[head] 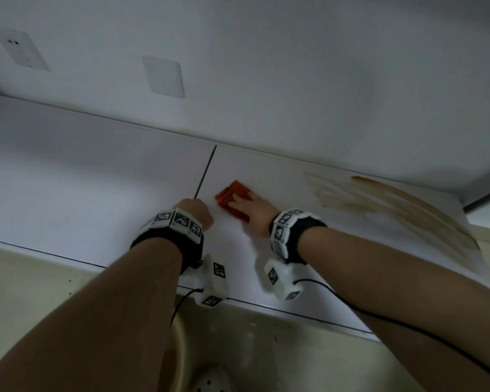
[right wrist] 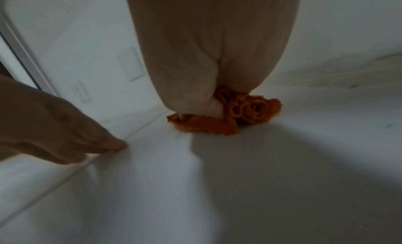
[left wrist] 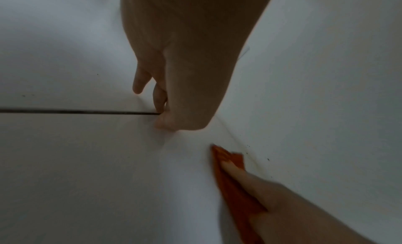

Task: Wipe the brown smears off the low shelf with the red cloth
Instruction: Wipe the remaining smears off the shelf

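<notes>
pressing the folded red cloth (head: 233, 200) flat under straight fingers, the right hand (head: 251, 207) works a clean part of the low white shelf (head: 96, 171). the pale brown streaky smears (head: 385, 205) lie well apart to its right, unwiped. the left hand (head: 194, 212) rests loosely curled, holding nothing, beside a dark seam (head: 205, 171). next, likely, sliding the cloth rightward over the smears.

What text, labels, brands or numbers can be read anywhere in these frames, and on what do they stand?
None can be read.
Wrist bands and: black-and-white square marker patterns only, no letters or digits.
Wall socket and blank wall plate: no legible marking.
Red cloth and low shelf: no print visible.
</notes>
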Motion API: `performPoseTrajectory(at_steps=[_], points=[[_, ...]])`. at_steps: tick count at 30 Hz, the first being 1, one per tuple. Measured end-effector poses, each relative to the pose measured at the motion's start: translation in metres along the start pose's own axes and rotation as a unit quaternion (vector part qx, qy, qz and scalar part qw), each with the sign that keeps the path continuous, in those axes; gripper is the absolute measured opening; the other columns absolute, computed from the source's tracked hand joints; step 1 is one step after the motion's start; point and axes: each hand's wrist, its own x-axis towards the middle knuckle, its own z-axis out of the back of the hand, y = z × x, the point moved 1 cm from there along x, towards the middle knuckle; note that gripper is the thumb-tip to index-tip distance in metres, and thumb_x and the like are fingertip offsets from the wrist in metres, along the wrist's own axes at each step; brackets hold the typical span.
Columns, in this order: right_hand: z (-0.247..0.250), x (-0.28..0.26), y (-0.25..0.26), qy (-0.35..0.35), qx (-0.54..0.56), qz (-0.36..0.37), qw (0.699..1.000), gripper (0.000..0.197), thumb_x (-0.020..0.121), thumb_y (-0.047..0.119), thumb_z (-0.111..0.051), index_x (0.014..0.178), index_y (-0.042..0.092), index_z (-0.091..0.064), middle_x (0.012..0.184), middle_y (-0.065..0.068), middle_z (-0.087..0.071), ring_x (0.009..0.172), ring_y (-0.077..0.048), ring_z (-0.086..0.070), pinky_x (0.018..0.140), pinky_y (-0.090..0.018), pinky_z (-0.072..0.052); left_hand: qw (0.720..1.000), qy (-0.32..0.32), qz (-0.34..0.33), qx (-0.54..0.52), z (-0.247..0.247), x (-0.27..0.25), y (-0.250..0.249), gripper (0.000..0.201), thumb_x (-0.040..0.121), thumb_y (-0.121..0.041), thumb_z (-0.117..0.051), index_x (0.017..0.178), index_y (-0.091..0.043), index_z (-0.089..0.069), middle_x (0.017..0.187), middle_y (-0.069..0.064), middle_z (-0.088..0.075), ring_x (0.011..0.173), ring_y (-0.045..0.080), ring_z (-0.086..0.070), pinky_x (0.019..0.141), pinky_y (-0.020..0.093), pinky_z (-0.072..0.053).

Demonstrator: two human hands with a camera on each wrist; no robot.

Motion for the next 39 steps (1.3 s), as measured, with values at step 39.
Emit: performPoseTrajectory(at_steps=[39], points=[[0.021,-0.075,-0.086,-0.028,-0.022,-0.144,0.989,0.056,0.101,0.010,-0.031,0.152,0.014,-0.007,0.160,-0.010,-0.001,0.148,-0.027,-0.005,0.117,-0.028,-0.003,0.996,-0.060,0.061,-0.030,0.010,-0.031,-0.038,0.034,0.093,-0.015,-0.038,0.120,-0.007,-0.057,0.129,0.011,-0.054,0.123,0.027,-0.048,0.106,0.040,-0.036]])
